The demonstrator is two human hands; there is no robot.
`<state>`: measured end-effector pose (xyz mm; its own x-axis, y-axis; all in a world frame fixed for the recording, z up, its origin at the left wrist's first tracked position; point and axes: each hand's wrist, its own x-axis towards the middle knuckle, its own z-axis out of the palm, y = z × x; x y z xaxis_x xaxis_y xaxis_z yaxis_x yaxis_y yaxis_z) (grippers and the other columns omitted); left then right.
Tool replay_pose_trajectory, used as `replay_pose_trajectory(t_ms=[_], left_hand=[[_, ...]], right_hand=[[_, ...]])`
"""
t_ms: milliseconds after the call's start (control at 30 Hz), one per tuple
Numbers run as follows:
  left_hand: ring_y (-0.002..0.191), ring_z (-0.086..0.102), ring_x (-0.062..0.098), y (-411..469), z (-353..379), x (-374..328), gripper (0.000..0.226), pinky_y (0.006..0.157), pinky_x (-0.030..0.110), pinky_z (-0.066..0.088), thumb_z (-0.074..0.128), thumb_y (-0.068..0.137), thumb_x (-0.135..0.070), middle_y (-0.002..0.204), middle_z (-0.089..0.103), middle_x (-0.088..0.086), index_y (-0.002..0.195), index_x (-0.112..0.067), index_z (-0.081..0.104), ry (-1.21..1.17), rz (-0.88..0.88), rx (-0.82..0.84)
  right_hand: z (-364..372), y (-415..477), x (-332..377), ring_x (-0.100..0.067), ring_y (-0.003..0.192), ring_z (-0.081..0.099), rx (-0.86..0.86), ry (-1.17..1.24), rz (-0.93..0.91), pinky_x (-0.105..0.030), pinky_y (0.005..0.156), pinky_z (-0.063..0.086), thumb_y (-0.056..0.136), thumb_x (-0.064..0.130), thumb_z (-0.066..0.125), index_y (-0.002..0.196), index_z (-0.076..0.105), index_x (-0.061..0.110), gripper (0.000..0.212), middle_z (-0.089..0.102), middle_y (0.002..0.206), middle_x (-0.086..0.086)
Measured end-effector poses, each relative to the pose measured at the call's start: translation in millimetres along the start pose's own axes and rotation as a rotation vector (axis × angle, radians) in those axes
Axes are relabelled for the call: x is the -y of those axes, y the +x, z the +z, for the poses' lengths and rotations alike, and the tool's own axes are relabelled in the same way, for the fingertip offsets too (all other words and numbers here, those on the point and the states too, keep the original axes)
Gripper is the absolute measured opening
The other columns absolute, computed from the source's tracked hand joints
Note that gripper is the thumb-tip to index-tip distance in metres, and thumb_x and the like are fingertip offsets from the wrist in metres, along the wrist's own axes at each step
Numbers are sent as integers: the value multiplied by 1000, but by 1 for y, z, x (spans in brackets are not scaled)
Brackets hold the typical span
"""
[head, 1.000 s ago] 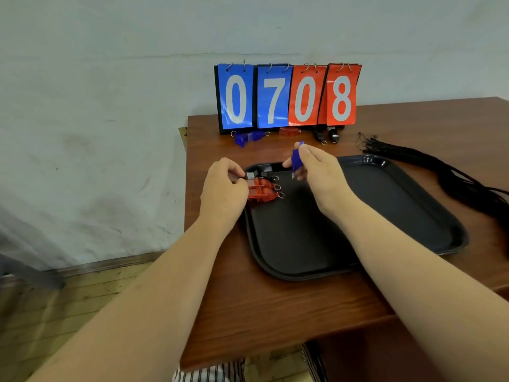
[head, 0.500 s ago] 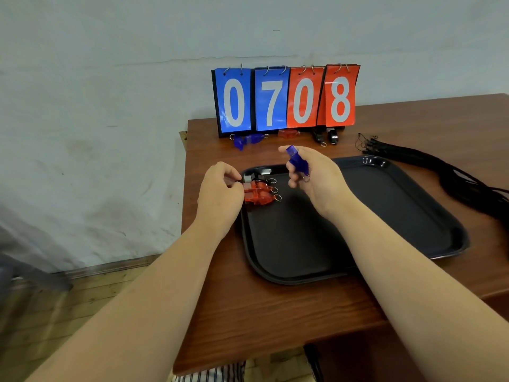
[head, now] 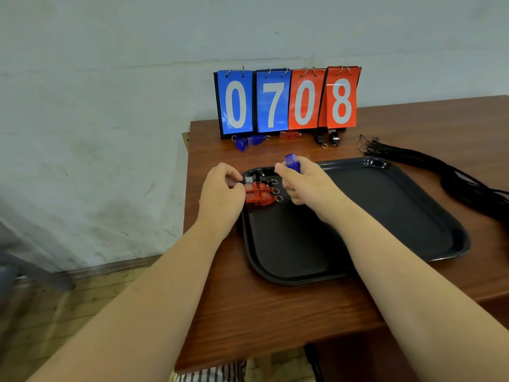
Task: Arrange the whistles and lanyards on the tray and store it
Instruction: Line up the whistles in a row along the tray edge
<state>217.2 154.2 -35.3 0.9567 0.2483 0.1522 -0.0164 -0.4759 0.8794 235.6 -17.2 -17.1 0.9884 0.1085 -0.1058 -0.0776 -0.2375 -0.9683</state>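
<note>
A black tray (head: 413,216) lies on the brown table. In its far left corner sit red whistles (head: 260,194) with a black whistle (head: 257,178) behind them, rings pointing right. My left hand (head: 221,194) pinches the left end of this row at the tray's rim. My right hand (head: 305,183) holds a blue whistle (head: 292,163) upright just above the tray, right of the row. More whistles lie under the scoreboard: blue whistles (head: 249,141), a red whistle (head: 290,135) and black whistles (head: 327,138). A bundle of black lanyards (head: 451,175) lies right of the tray.
A flip scoreboard (head: 286,102) reading 0708 stands at the table's back edge against the pale wall. The table's left edge (head: 186,216) drops to a wooden floor. Bare tabletop (head: 275,312) lies in front of the tray.
My right hand turned the blue whistle from hanging down to pointing up and shifted slightly. My left hand stays at the whistle row's left end.
</note>
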Motion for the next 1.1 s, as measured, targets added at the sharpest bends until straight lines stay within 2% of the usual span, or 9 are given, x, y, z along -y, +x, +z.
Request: replay_pose_trajectory(t_ms=[200,300,400,500,600,833,933,1033,1100], left_hand=[[85,55,6,0,-1,-2,18,65,20,44,55,91,-5,106,58,-4,98,-21,57,4,-4,-5],[85,56,7,-1,-1,-2,17,64,20,43,56,92,-6,106,57,-4,99,-22,57,8,-7,6],[88,55,6,2,-1,-1,18,65,21,44,57,91,-7,105,57,-5,98,-23,57,22,-8,13],[92,56,8,3,-1,1,18,69,22,47,57,89,-8,103,57,-7,96,-25,56,21,2,10],[93,57,10,2,1,2,18,71,23,49,58,89,-8,101,57,-6,95,-25,56,17,16,3],[89,60,10,4,1,4,16,69,22,50,59,90,-9,103,59,-3,97,-23,56,28,21,4],[87,56,7,4,1,4,16,67,20,44,58,91,-8,103,58,-5,99,-22,57,39,35,-4],[91,56,7,3,1,5,17,75,24,49,58,90,-8,104,57,-6,97,-23,56,38,45,-4],[92,55,6,2,1,5,17,80,29,52,58,90,-8,104,57,-7,96,-25,55,34,41,-1]], right_hand=[[-2,-6,6,-5,48,37,-36,90,23,-21,45,34,98,39,56,123,47,17,35,48,66,3],[-6,-15,11,-6,57,46,-60,-118,51,-24,54,41,95,49,55,125,40,19,45,56,81,-1],[-7,-33,17,-8,68,53,16,-376,-58,-28,66,44,92,53,57,112,50,21,38,61,89,0],[0,-53,18,-8,71,53,48,-512,-167,-24,67,41,91,50,60,92,56,25,26,58,85,4],[7,-60,9,-5,78,54,13,-542,-192,-22,70,39,89,49,63,82,56,32,20,56,93,6],[10,-54,-4,-14,75,55,-85,-615,-309,-27,68,46,78,45,76,84,70,15,31,59,81,0],[8,-56,-8,-12,74,55,5,-641,-308,-29,68,47,77,44,78,82,73,18,27,58,79,3],[6,-58,-8,-7,70,54,10,-615,-307,-22,64,46,75,41,82,83,75,27,17,59,78,8],[6,-58,-8,-7,71,55,25,-630,-313,-23,66,49,75,41,82,87,72,30,19,60,79,8]])
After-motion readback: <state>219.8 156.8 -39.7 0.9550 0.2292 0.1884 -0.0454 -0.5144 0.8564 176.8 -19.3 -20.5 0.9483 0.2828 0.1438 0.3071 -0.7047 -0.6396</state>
